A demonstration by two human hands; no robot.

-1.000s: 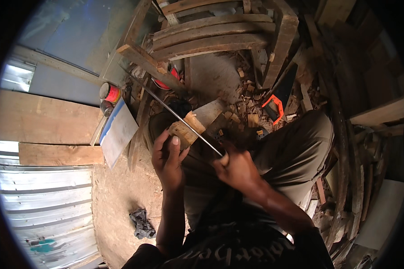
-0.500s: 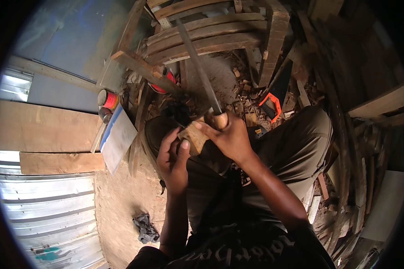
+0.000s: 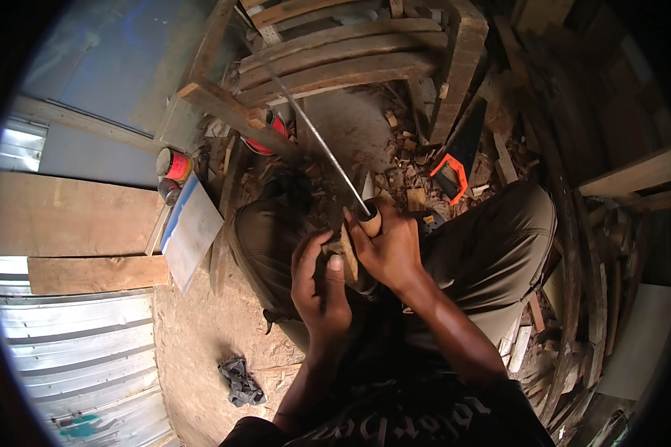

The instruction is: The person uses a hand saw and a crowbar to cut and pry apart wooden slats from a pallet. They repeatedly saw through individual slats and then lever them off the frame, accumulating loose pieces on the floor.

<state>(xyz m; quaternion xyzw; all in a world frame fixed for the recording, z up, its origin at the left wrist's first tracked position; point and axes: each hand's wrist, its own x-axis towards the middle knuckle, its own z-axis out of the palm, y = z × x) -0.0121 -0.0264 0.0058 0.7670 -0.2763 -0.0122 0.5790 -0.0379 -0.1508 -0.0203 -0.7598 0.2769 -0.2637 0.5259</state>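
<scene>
My right hand [image 3: 395,252] is closed around the pale wooden handle of a long file [image 3: 322,145]. The narrow metal blade points away from me, up and to the left, and shows nearly edge-on. My left hand [image 3: 322,294] grips a small wooden block [image 3: 348,257] between thumb and fingers, and part of the block is hidden. It sits close beside the right hand's thumb, just below the handle. Both hands are held above my lap, between my bent knees.
An orange-handled handsaw [image 3: 450,179] leans beyond my right knee. Wooden beams [image 3: 343,59] form a frame ahead, with wood scraps beneath. Red tins [image 3: 173,164] and a white-and-blue board [image 3: 191,232] stand at the left. A dark crumpled cloth [image 3: 241,382] lies on the floor.
The left hand and block have moved right and toward me, and the block has turned to show a narrower side. The file has rolled edge-on, its blade tilting further left.
</scene>
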